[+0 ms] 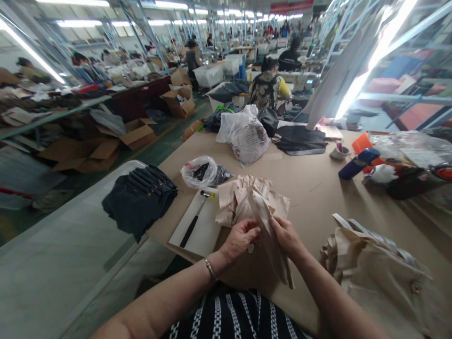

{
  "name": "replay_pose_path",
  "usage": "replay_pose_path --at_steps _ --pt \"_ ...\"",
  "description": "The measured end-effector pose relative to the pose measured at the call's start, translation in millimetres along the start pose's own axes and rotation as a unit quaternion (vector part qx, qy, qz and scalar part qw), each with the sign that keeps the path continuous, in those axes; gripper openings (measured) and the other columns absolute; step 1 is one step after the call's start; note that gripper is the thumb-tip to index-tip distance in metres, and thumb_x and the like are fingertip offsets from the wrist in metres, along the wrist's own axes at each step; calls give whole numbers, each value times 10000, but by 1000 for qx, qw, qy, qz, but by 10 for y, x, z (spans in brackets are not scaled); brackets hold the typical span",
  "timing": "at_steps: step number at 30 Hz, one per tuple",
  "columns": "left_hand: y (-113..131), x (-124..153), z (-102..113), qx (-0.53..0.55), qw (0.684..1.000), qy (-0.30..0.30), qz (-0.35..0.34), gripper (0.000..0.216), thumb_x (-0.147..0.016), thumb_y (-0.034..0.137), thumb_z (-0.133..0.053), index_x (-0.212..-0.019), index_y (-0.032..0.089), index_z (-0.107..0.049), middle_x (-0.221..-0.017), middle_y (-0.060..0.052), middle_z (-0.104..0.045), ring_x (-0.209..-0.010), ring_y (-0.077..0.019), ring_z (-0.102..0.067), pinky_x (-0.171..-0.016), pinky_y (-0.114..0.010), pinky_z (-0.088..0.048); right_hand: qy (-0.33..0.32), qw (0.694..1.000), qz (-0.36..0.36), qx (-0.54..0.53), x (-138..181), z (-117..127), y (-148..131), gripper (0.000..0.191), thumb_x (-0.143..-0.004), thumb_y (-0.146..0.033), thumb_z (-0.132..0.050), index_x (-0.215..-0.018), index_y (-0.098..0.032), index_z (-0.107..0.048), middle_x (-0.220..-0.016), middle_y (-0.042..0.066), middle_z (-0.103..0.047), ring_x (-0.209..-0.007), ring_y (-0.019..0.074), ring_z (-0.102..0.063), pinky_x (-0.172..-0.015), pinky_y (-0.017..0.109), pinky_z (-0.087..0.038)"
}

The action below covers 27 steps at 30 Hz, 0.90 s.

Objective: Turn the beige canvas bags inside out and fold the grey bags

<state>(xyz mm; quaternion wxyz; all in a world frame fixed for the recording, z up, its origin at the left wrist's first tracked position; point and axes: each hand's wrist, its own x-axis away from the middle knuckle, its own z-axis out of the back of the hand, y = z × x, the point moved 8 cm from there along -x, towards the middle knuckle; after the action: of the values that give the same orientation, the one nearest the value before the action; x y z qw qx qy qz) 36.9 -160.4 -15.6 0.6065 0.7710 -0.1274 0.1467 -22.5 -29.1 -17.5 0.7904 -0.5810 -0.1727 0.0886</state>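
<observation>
Both my hands hold one beige fabric piece (271,245) just above the near edge of the brown worktable (310,188). My left hand (242,238) pinches it from the left, fingers closed. My right hand (286,233) grips it from the right, and the strip hangs down past my wrist. Behind the hands lies a pile of similar beige pieces (247,197). A hammer (196,217) with a black handle rests on a white board (197,226) to the left of my left hand.
A stack of dark garments (141,197) lies on the grey side table at left. Plastic bags (243,134) sit mid-table, a blue bottle (358,162) and clutter at right, beige garments (381,273) near right. A person (268,87) sits beyond the table; cardboard boxes (137,134) litter the floor.
</observation>
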Motion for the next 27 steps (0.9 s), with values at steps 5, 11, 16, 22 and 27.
replay_pose_path --at_steps 5,11,16,22,27 --pt "28 -120 -127 -82 996 34 3 386 -699 361 -679 -978 139 -528 -803 -22 -574 -656 -111 -556 -523 -210 -449 -4 953 -117 -278 183 -103 224 374 -728 -534 -608 -816 -171 -586 -588 -26 -561 -516 128 -470 -493 242 -393" --pt "-205 -112 -256 -74 995 3 68 235 -683 291 -638 -790 134 -500 -608 15 -530 -468 -67 -475 -431 -175 -343 1 934 -135 -332 244 -108 370 373 -727 -517 -625 -864 -171 -599 -598 -11 -607 -501 150 -519 -490 275 -450" --pt "-201 -154 -377 -66 995 -26 75 261 -631 297 -657 -791 124 -547 -642 3 -557 -492 -70 -480 -455 -181 -352 34 971 -88 -222 290 60 267 618 -768 -588 -486 -1182 -132 -527 -1048 137 -635 -886 272 -609 -713 403 -527" --pt "112 -207 -464 -19 1000 -11 18 271 -628 269 -627 -844 124 -550 -704 -4 -592 -555 -84 -509 -524 -202 -402 139 979 73 134 472 414 -64 823 -696 -426 -600 -1397 -118 -298 -1358 177 -391 -1275 318 -349 -1062 484 -333" --pt "186 -51 -674 -18 998 -60 1 229 -624 205 -635 -828 109 -597 -738 -18 -622 -601 -91 -526 -560 -198 -410 39 996 -63 -48 367 362 278 637 -649 -279 -540 -1260 -119 -456 -1013 108 -614 -890 257 -594 -788 422 -516"
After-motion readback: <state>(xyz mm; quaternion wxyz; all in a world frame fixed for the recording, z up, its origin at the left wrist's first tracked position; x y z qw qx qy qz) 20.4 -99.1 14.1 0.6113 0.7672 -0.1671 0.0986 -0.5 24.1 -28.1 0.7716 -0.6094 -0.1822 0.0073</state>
